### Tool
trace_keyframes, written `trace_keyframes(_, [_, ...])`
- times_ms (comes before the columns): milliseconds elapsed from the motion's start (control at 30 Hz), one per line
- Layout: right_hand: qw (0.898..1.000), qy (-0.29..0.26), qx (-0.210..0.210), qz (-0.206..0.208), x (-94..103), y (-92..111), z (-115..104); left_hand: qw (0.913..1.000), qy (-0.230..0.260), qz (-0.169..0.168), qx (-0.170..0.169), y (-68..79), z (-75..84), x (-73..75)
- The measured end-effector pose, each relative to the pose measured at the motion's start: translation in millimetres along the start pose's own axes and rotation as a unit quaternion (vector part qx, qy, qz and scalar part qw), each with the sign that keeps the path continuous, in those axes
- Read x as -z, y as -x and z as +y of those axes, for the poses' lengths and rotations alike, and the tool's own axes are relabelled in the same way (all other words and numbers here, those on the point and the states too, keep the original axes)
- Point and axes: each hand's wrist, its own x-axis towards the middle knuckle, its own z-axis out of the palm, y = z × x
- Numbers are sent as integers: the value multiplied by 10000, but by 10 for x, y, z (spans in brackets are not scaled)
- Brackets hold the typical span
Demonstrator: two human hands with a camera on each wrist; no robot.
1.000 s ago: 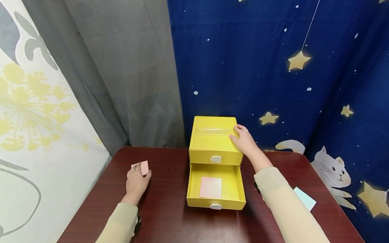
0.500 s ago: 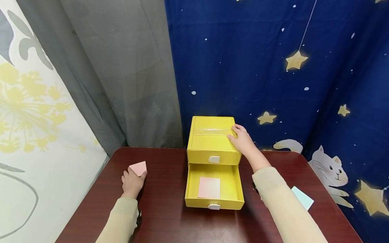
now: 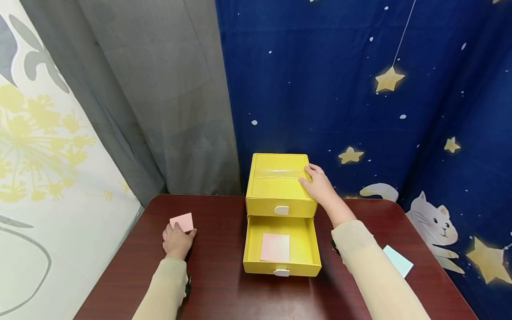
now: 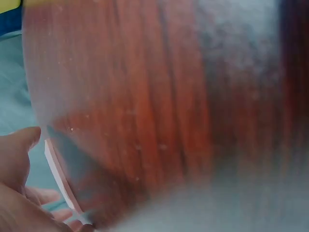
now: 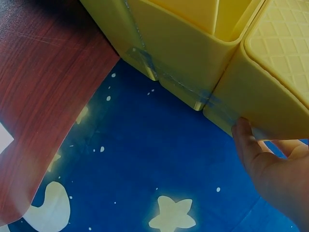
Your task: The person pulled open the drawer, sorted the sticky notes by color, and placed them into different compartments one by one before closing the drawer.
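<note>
On the left of the table, my left hand (image 3: 177, 241) touches the near side of a pink sticky-note pad (image 3: 182, 221). In the left wrist view, that pad's edge (image 4: 62, 176) shows beside the fingers, and the thumb stands apart from it. My right hand (image 3: 321, 186) rests on the right edge of the yellow drawer box (image 3: 280, 184), thumb and fingers spread on it. The right wrist view has the fingers (image 5: 245, 137) against the box's surface. Its lower drawer (image 3: 306, 249) is pulled out and holds a pale pink sticky-note pad (image 3: 275, 247); the upper drawer is closed.
A light blue sticky-note pad (image 3: 398, 261) lies on the dark red table (image 3: 216, 284), right of my right sleeve. Grey (image 3: 172, 98) and starry blue (image 3: 304, 80) curtains hang behind the table. A white patterned cloth (image 3: 48, 178) hangs at the left.
The left hand drew back from over the pink pad toward its near side, then shifted slightly right. More of the pad shows. The right hand stays on the box; the view shifted a little.
</note>
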Motion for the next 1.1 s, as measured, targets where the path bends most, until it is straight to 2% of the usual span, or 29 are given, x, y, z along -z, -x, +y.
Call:
trace_keyframes(133, [10000,21,14,-2,2,6,0,9996,-182,-222,-85,13,-16,2])
trace_keyframes(300, [10000,46,24,5,4,15,-5,9992,-294,-255,-78,23,-20,9])
trace_keyframes(533, [10000,40,30,10,10,25,-22,9997,-235,115,-25,45,-23,14])
trace_keyframes(767, [10000,8,-13,-27,8,13,-2,9982,-430,391,171,65,-7,-1])
trace_keyframes(900, [10000,11,14,-8,2,4,9,9972,-529,496,196,76,24,-3])
trace_keyframes(1100, [10000,-7,65,-11,-6,-8,25,9969,-617,448,171,84,48,23])
